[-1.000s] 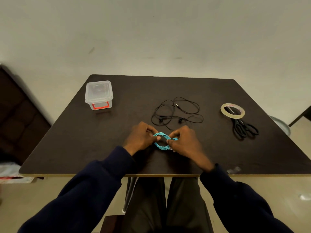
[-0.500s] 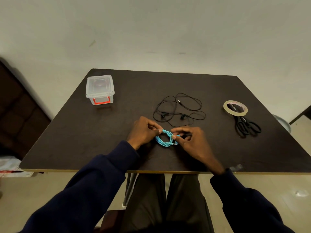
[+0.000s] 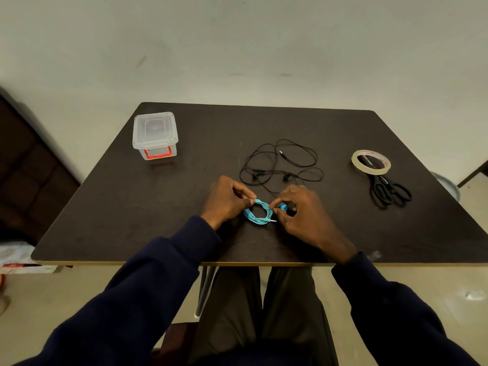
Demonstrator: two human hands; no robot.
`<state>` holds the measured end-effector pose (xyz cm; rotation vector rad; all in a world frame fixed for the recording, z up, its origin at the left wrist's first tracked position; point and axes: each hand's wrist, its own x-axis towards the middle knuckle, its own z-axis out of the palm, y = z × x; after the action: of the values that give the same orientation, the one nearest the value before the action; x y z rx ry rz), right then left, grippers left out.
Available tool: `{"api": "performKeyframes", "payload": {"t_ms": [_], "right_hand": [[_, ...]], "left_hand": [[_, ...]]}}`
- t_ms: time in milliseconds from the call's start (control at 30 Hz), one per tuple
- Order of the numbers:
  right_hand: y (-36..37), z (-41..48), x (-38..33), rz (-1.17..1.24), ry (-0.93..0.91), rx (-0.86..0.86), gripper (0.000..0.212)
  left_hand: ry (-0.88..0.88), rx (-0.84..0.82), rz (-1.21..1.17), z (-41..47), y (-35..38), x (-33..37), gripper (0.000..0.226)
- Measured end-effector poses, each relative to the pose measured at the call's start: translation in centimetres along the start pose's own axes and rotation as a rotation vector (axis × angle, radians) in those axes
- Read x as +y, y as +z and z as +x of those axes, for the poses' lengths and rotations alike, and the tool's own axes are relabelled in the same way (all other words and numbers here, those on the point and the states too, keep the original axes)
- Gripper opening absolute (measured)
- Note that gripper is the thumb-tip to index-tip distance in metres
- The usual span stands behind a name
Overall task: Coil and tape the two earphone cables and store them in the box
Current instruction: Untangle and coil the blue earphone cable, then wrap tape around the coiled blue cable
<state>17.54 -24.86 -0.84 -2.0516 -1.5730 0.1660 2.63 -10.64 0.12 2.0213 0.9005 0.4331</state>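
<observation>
A blue earphone cable (image 3: 260, 213) is wound into a small coil near the table's front middle. My left hand (image 3: 227, 200) pinches the coil's left side, and my right hand (image 3: 301, 210) pinches its right side, where the blue earbuds sit. The plug end sticks out at the coil's lower right. A black earphone cable (image 3: 281, 165) lies loose and uncoiled just behind my hands. A clear plastic box (image 3: 155, 134) with a lid on and a red latch stands at the back left.
A roll of clear tape (image 3: 371, 161) lies at the right, with black scissors (image 3: 388, 191) just in front of it. The dark table (image 3: 132, 207) ends near my lap. A dark chair or cabinet (image 3: 23, 167) stands at the far left.
The hands stayed on the blue coil. My right hand has shifted slightly right along the coil and the coil looks rounder. The camera tilted a little.
</observation>
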Motion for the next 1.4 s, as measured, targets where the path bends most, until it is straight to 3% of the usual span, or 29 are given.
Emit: {"api": "performKeyframes", "payload": {"t_ms": [300, 900, 1267, 1400], "right_hand": [[0.0, -1.0, 0.6, 0.134, -0.03, 0.008, 0.047], [-0.8, -1.4, 1.3, 0.178, -0.069, -0.104, 0.062], [-2.9, -0.7, 2.5, 0.303, -0.052, -0.051, 0.056], [-2.4, 0.2, 3.2, 0.273, -0.019, 0.157, 0.043]], "left_hand": [[0.028, 0.005, -0.07, -0.1, 0.1, -0.1, 0.013], [-0.066, 0.008, -0.205, -0.3, -0.6, 0.4, 0.012], [-0.02, 0.044, -0.31, 0.8, -2.2, -0.1, 0.009], [0.03, 0.096, -0.381, 0.8, -2.0, -1.3, 0.016]]}}
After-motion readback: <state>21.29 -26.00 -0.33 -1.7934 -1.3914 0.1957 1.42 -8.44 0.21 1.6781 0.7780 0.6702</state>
